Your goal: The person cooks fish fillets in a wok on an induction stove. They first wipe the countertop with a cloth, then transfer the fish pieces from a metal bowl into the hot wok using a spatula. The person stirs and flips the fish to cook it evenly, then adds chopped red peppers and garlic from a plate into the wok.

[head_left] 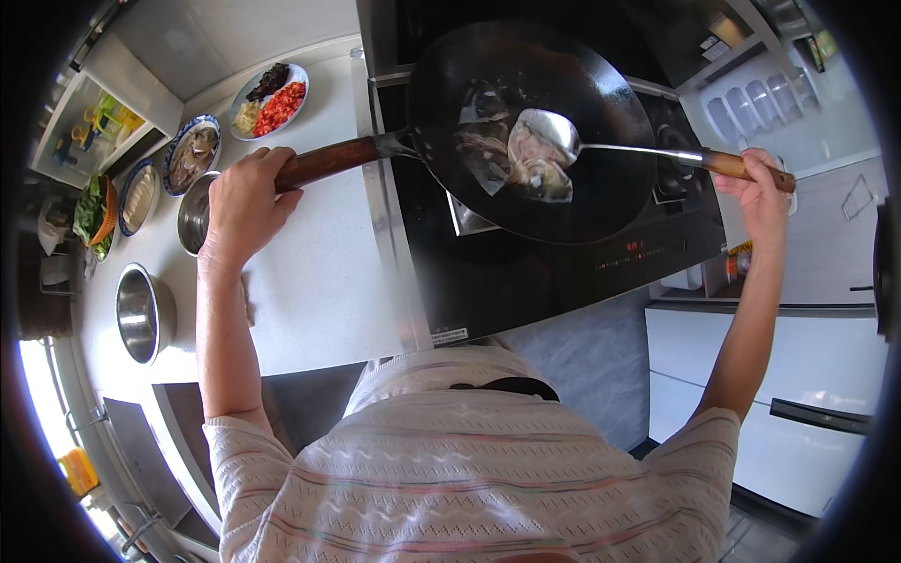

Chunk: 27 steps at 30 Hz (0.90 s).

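My left hand [250, 197] is wrapped around the wooden handle [327, 162] of a large dark wok [598, 190]. The wok sits over a black glass cooktop [507, 288]. In my right hand [758, 188] is the wooden handle of a metal wok spatula [633, 148], whose blade [552, 130] reaches into the wok. Several pieces of what looks like fish [538, 176] lie in the wok, some against the blade and some to its left. The blade hides part of them.
Left on the white counter [324, 281] are a plate of chopped red pepper [281, 109], a dish of fish pieces [193, 158], a dish of pale slices [139, 200], leafy greens [90, 211] in an orange basket, and two metal bowls [144, 313] [191, 218]. White drawers [746, 366] stand right.
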Each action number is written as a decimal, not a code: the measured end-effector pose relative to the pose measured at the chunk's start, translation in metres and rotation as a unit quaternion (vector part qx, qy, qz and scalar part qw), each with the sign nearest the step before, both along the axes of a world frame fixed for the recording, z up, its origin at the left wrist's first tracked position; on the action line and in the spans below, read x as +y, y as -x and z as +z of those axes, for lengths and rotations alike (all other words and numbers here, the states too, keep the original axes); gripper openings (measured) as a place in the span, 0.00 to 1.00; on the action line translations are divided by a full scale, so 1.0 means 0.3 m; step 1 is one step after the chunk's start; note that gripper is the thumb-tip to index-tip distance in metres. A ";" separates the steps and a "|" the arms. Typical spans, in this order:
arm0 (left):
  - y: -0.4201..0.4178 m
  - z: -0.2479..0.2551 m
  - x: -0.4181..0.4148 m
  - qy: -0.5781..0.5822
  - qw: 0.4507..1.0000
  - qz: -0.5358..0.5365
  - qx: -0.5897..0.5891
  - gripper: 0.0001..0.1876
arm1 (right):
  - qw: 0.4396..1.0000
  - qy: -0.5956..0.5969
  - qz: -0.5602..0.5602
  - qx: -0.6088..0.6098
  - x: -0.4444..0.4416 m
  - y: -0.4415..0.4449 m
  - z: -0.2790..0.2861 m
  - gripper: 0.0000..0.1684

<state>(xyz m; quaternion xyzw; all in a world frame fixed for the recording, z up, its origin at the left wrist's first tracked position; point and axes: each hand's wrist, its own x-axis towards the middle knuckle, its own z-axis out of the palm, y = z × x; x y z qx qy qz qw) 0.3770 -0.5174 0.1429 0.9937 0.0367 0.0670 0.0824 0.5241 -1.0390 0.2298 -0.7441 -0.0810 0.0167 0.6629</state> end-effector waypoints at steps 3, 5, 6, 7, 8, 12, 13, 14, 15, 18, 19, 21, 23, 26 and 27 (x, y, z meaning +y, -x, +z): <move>0.006 -0.005 0.001 0.002 1.000 0.008 0.000 0.16 | 0.997 0.059 0.008 -0.058 0.024 0.025 0.084 0.10; -0.001 -0.006 -0.002 0.009 1.000 0.000 -0.005 0.16 | 0.989 0.110 0.004 -0.103 0.047 0.065 0.129 0.09; -0.001 -0.005 -0.003 0.009 1.000 0.000 -0.005 0.16 | 0.987 0.102 0.010 -0.121 0.058 0.075 0.143 0.08; -0.002 -0.005 -0.004 0.009 1.000 0.000 -0.005 0.16 | 0.986 0.094 0.015 -0.139 0.069 0.085 0.156 0.08; -0.002 -0.006 -0.004 0.009 1.000 -0.001 -0.005 0.16 | 0.984 0.087 0.019 -0.157 0.085 0.097 0.164 0.08; 0.000 -0.008 -0.002 0.002 1.000 -0.001 -0.009 0.16 | 0.963 0.112 0.126 -0.211 0.229 0.147 0.157 0.07; -0.001 -0.008 -0.001 0.004 1.000 -0.004 -0.011 0.16 | 0.953 0.130 0.153 -0.226 0.249 0.151 0.161 0.07; -0.003 -0.008 -0.001 0.006 1.000 -0.007 -0.012 0.16 | 0.942 0.148 0.180 -0.240 0.261 0.155 0.164 0.07; 0.003 -0.008 0.000 0.005 1.000 -0.002 -0.012 0.16 | 0.943 0.150 0.181 -0.237 0.270 0.149 0.155 0.07; 0.010 -0.005 -0.003 0.005 1.000 0.004 -0.012 0.16 | 0.943 0.148 0.181 -0.239 0.277 0.142 0.153 0.07; 0.003 -0.004 -0.006 0.009 1.000 0.001 -0.012 0.16 | 0.942 0.142 0.177 -0.246 0.266 0.152 0.175 0.06; -0.007 -0.004 -0.009 0.012 1.000 -0.003 -0.013 0.16 | 0.943 0.127 0.175 -0.252 0.263 0.164 0.193 0.06; -0.013 -0.005 -0.008 0.010 1.000 -0.008 -0.014 0.16 | 0.946 0.108 0.173 -0.253 0.291 0.171 0.193 0.06; 0.003 -0.009 0.005 -0.004 1.000 0.006 -0.010 0.16 | 0.939 0.086 0.234 -0.237 0.369 0.146 0.140 0.05; 0.002 -0.011 0.005 0.000 1.000 0.002 -0.010 0.17 | 0.939 0.102 0.224 -0.241 0.377 0.152 0.135 0.05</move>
